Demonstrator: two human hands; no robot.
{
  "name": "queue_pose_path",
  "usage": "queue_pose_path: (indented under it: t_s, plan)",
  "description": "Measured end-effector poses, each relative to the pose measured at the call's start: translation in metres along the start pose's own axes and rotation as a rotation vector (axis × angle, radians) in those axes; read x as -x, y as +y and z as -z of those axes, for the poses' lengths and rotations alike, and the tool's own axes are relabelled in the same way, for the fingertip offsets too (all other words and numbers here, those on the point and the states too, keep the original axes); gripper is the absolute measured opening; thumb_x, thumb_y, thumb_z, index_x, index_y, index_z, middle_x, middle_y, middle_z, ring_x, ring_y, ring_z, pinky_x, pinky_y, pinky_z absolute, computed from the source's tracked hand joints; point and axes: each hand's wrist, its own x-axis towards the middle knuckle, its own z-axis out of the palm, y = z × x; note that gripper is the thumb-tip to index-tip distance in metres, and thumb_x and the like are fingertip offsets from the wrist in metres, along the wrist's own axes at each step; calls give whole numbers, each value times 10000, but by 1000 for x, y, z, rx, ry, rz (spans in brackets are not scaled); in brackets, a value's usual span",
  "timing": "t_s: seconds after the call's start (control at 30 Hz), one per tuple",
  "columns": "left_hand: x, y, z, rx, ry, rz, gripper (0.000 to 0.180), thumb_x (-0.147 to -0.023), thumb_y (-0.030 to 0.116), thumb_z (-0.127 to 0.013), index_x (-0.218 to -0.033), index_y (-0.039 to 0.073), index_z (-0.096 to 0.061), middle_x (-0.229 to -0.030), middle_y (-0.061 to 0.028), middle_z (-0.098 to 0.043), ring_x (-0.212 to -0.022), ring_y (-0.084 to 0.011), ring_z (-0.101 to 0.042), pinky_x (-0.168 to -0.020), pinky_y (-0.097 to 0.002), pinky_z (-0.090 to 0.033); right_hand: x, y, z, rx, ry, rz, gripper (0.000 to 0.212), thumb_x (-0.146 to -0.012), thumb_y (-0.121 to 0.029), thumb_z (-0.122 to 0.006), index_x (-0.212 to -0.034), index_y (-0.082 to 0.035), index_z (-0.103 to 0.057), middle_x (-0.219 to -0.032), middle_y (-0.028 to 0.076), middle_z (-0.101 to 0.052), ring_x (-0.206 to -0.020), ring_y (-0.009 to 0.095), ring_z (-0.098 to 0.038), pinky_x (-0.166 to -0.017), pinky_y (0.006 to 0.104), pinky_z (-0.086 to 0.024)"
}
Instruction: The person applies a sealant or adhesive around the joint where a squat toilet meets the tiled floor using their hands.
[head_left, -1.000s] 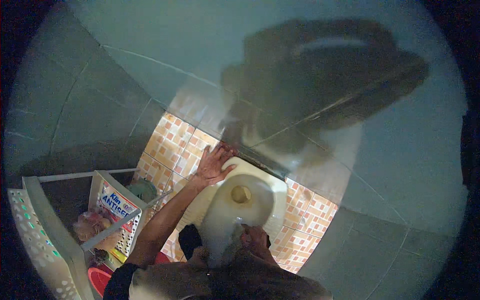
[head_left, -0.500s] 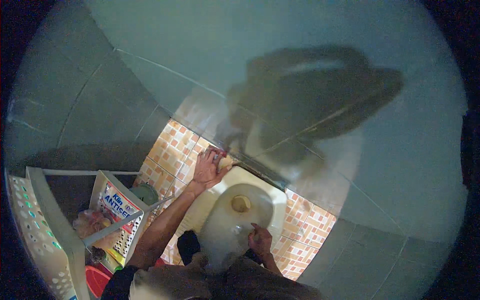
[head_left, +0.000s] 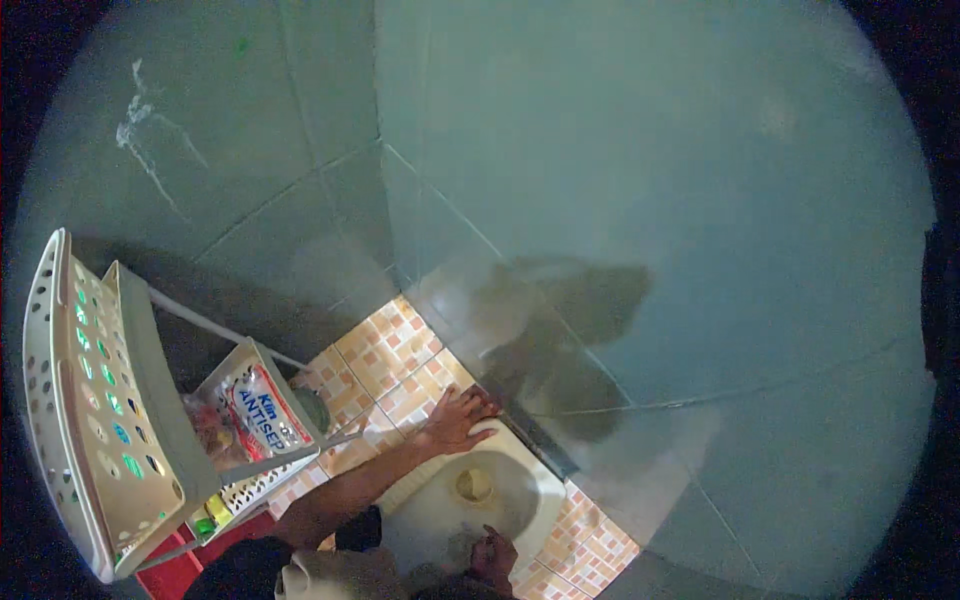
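Note:
A cream squat toilet (head_left: 550, 500) is set in the floor at lower centre, cloudy water in its bowl and a yellowish drain hole (head_left: 474, 486) at its far end. My left hand (head_left: 455, 420) reaches to the toilet's far left rim, beside the wall. Its fingers bend over something dark red (head_left: 487, 401), mostly hidden and too dim to name. Over the near right part of the bowl is my right hand (head_left: 493, 555), one finger stretched out and the others loosely curled. Nothing shows in it.
A cream plastic rack (head_left: 150, 400) with perforated sides stands at the left, holding a printed packet (head_left: 265, 410) and other small items. Below it is a red container (head_left: 175, 570). Grey-green walls (head_left: 700, 250) meet the orange-and-white tiled floor (head_left: 400, 345) close to the toilet.
My view has tilted up and turned, so the toilet and both hands sit lower and more of the wall shows. My left hand stays by the far left rim.

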Motion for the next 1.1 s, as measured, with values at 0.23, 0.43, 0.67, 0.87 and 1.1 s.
queue_pose_path:
  t_s: [0.23,0.43,0.67,0.87,1.1]
  plan:
    - [-7,0,5,60,-3,26,469,-923,512,-566,-1261,188,-587,-1208,-49,-562,-1234,-242,-489,-1013,-610,-349,6,-3,-11,-401,57,-262,465,-826,-228,-713,-1231,-22,-613,-844,150,-679,-710,287,-663,-703,479,-554]
    - [-14,6,20,22,-113,57,541,-926,549,-542,-1308,166,-549,-1271,-101,-534,-1309,-289,-419,-1029,-644,-328,-5,-23,11,-1681,90,-983,432,-940,-193,-623,-1274,71,-551,-949,227,-687,-781,361,-666,-733,538,-563]
    - [-9,1,7,0,-180,75,615,-916,554,-549,-1400,180,-486,-1385,-90,-461,-1368,-304,-354,-1082,-626,-270,0,-9,-6,-1716,62,-1117,394,-948,-220,-609,-1248,33,-576,-936,214,-681,-761,350,-651,-685,468,-554]
    - [-4,-8,0,22,-167,25,622,-908,531,-576,-1412,183,-468,-1380,-112,-475,-1371,-324,-369,-1065,-627,-279,-5,-17,1,-1614,19,-1122,405,-946,-250,-613,-1258,7,-580,-942,207,-683,-753,343,-649,-686,469,-553]
    - [-8,-6,3,48,-153,1,639,-883,523,-619,-1403,185,-468,-1376,-125,-491,-1361,-351,-391,-1028,-641,-300,-19,-37,19,-1054,-114,-962,419,-944,-285,-617,-1270,-24,-585,-949,198,-685,-743,336,-647,-688,470,-551]
